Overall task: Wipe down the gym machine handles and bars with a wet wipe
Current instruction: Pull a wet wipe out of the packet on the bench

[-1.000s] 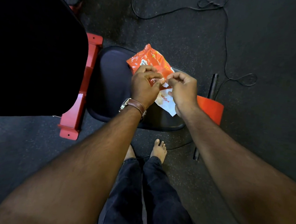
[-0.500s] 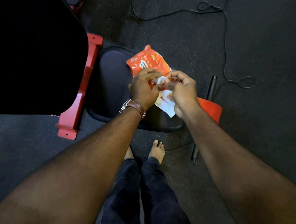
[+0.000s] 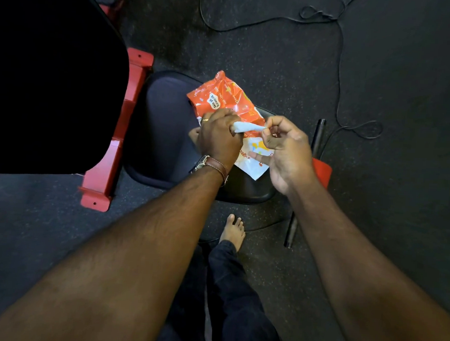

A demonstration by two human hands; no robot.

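From the head view, a white wet wipe [image 3: 248,127] is seen stretched between both hands above an orange wipes packet [image 3: 223,97], which lies on a black padded seat [image 3: 162,136]. The right hand [image 3: 284,150] pinches the wipe's end between thumb and forefinger fingers, the other fingers loosely curled. The left hand [image 3: 219,139], with a brown-strapped watch [image 3: 213,167] at the wrist, is curled down on the packet, the wipe's other end emerging beside it; its fingertips are hidden. A red machine frame [image 3: 114,141] stands to the left beside a large black pad [image 3: 46,78], cut off by the edge. A black bar [image 3: 304,184] and a thin cable [image 3: 339,79] lie on the dark floor. A bare foot [image 3: 232,230] is seen below the seat.
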